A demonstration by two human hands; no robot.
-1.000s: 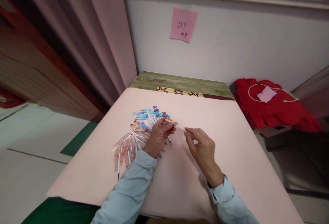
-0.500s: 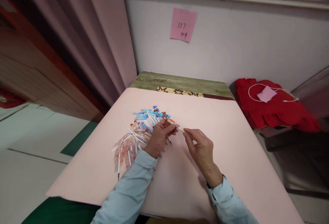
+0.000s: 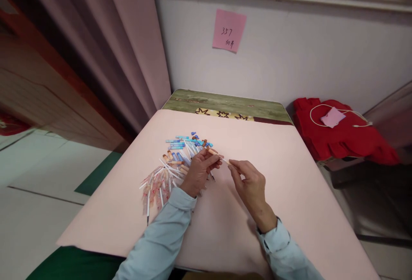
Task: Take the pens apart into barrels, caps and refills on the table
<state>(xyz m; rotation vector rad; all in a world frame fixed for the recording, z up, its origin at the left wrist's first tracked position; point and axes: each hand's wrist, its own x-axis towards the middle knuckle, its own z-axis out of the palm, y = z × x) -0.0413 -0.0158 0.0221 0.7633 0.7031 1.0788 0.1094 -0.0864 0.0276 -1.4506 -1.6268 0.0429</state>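
Note:
My left hand (image 3: 198, 172) is closed around a pale orange pen part (image 3: 212, 152) with a brown end, over the right side of a pile of pen pieces. My right hand (image 3: 252, 183) pinches a slim, light-coloured pen piece (image 3: 226, 161) between thumb and fingers. Its far end points at the part in my left hand; whether the two are joined is too small to tell. Beside my left hand lie white refills (image 3: 170, 169) with dark tips, clear pink-patterned barrels (image 3: 154, 185) and orange-brown pen parts (image 3: 168, 156).
Blue pen parts (image 3: 176, 145) and small blue and brown plugs (image 3: 204, 143) lie at the pile's far side. The table (image 3: 289, 177) has a pale pink cover. A red cloth (image 3: 350, 143) with a white cable sits at the right, and a pink curtain (image 3: 138, 35) hangs at the left.

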